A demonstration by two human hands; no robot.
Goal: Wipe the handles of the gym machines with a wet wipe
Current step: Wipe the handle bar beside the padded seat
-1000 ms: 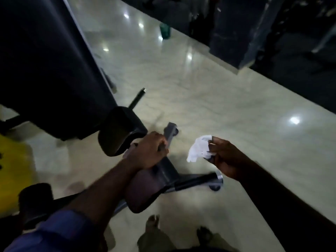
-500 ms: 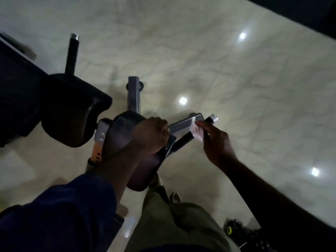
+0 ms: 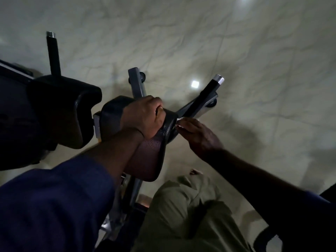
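Note:
A black handle with a chrome end cap sticks out to the right of the gym machine's seat pad. My right hand is at the base of this handle, fingers curled. Only white slivers of the wet wipe show under its fingertips. My left hand grips the front edge of the seat pad, fingers curled over it. A second black handle with a chrome cap stands at the upper left, untouched.
A large dark back pad fills the left side. A grey frame leg runs forward on the pale marble floor. My olive-trousered leg and a bare foot are below the seat.
My right hand carried the wipe onto the right handle, then slid along it toward the seat end. My head tilted down and closer. My left hand stayed on the seat pad.

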